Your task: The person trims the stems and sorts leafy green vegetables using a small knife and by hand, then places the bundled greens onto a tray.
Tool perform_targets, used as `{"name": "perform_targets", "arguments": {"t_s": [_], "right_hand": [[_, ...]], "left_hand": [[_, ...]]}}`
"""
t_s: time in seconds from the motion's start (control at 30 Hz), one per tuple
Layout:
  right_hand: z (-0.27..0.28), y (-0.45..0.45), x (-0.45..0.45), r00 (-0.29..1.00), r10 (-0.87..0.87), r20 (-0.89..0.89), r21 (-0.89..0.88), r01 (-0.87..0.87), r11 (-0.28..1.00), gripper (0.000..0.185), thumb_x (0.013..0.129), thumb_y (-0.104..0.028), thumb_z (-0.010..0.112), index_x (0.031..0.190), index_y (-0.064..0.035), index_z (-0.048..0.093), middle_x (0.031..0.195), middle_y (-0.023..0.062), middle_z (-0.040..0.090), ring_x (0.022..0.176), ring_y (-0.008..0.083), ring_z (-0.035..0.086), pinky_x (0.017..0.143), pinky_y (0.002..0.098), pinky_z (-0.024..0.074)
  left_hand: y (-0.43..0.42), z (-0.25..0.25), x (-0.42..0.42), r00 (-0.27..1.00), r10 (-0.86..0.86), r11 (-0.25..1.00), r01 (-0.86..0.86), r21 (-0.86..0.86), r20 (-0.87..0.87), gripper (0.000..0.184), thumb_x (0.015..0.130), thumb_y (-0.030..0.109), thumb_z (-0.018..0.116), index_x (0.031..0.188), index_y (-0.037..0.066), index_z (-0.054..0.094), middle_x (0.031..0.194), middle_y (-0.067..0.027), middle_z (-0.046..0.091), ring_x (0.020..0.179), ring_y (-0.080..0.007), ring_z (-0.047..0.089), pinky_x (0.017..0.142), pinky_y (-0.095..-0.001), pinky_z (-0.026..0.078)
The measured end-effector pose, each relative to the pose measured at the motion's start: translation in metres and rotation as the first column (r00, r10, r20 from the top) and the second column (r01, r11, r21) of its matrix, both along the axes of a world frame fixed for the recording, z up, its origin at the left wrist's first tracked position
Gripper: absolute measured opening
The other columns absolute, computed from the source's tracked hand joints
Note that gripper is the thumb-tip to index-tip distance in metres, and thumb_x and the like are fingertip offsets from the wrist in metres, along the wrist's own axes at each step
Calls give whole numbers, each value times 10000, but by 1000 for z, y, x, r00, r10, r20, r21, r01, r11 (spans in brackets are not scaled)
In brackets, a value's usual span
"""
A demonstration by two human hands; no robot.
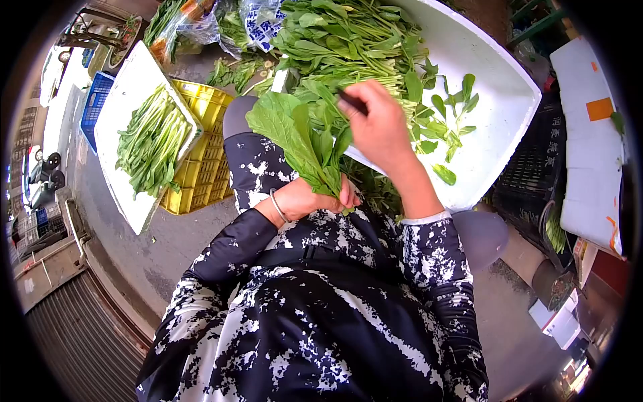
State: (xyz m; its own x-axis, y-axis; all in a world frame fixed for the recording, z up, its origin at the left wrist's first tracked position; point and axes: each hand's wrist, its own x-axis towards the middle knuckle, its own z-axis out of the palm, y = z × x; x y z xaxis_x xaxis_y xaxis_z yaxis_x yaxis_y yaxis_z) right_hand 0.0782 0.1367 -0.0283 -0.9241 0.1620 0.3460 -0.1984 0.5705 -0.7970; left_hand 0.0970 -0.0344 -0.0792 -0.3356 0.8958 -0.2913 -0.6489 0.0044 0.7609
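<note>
My left hand (pixel 311 199) is closed around the stem ends of a bunch of leafy greens (pixel 288 127), held over my lap. The broad leaves fan up and away from my fist. My right hand (pixel 378 127) is just beyond and to the right, fingers curled round a narrow black object (pixel 353 102); most of it is hidden, so its kind does not show. Behind both hands, a large pile of leafy greens (pixel 341 40) lies in a white foam box (pixel 495 87). Some loose sprigs (pixel 455 117) are spread on the box's white floor.
To the left, a white foam lid (pixel 114 120) carries a neat stack of greens (pixel 154 137) and rests on a yellow crate (pixel 204 147). A blue crate (pixel 97 100) stands behind it. Plastic bags (pixel 261 23) lie at the top; a black crate (pixel 529 157) stands at right.
</note>
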Motion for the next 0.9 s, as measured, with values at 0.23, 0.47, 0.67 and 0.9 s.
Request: {"name": "perform_targets", "arguments": {"t_s": [0.23, 0.47, 0.67, 0.9], "right_hand": [[-61, 101, 26, 690, -552, 468, 126, 566, 815, 299, 759, -307, 635, 837, -18, 624, 622, 92, 589, 565, 176, 554, 562, 295, 443], [-126, 23, 39, 739, -279, 613, 202, 195, 960, 210, 735, -214, 634, 923, -121, 635, 896, 89, 608, 811, 281, 584, 704, 363, 459], [-134, 22, 39, 843, -307, 442, 242, 217, 946, 234, 737, -213, 646, 944, -107, 623, 814, 68, 592, 750, 219, 587, 651, 328, 466], [-62, 26, 68, 835, 131, 535, -757, 404, 514, 233, 827, -176, 596, 963, 12, 578, 729, 55, 586, 523, 67, 476, 428, 164, 361]], "left_hand": [[-12, -3, -7, 956, 232, 961, -253, 107, 180, 205, 685, -108, 574, 749, 68, 491, 835, -46, 524, 1024, -261, 499, 922, -408, 364], [-12, -10, -14, 838, 459, 865, -498, 68, 295, 116, 786, -10, 570, 803, 77, 496, 858, -40, 532, 1008, -247, 509, 879, -382, 401], [-16, -9, -8, 755, 590, 805, -578, -136, 287, 154, 813, 65, 585, 953, 29, 532, 818, -59, 559, 884, -241, 575, 764, -361, 491], [15, -20, -5, 836, 459, 883, -395, -252, 300, 289, 818, 86, 584, 1087, 2, 518, 896, -66, 591, 845, -193, 588, 732, -311, 502]]}}
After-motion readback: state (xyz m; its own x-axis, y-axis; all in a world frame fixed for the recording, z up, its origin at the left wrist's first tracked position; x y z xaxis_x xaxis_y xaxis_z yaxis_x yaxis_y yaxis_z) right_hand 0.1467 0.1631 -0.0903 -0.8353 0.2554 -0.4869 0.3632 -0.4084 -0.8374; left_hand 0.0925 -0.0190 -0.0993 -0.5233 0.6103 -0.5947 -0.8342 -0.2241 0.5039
